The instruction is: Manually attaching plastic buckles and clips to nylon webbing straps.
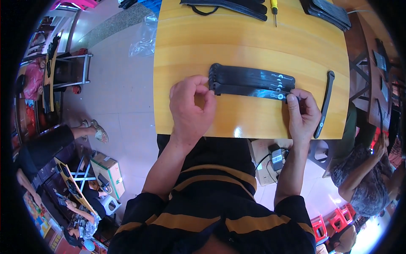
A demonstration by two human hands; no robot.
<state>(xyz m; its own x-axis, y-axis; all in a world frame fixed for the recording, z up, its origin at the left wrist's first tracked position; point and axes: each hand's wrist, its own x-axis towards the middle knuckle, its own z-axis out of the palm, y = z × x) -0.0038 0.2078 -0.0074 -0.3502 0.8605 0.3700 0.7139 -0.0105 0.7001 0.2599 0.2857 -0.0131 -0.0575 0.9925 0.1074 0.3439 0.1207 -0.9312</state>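
In the head view, your set of black straps (249, 79) lies across the wooden table (182, 51), fanned so that the long edges step one behind another; take that set as your landmark. Your left hand (190, 108) is at its left end, thumb and forefinger set narrowly apart against the rounded tips; you may be pinching them or only pressing, and I cannot tell which. Your right hand (303, 116) is at the set's right end, its thumb laid over the nearest strap and the fingers by the tip, so it looks to be holding that corner.

As for progress, several straps are gathered, with their rounded ends all on the left and their white markings all on the right. The edges are not squared into one neat pile, so I judge evening them up is unfinished. One loose strap (325, 104) lies apart to the right of the set, not joined to it. Well beyond the set lie a dark bundle (237, 8), a yellow-handled screwdriver (274, 10) and, farther right, another black stack (325, 15); neither of your hands touches these.
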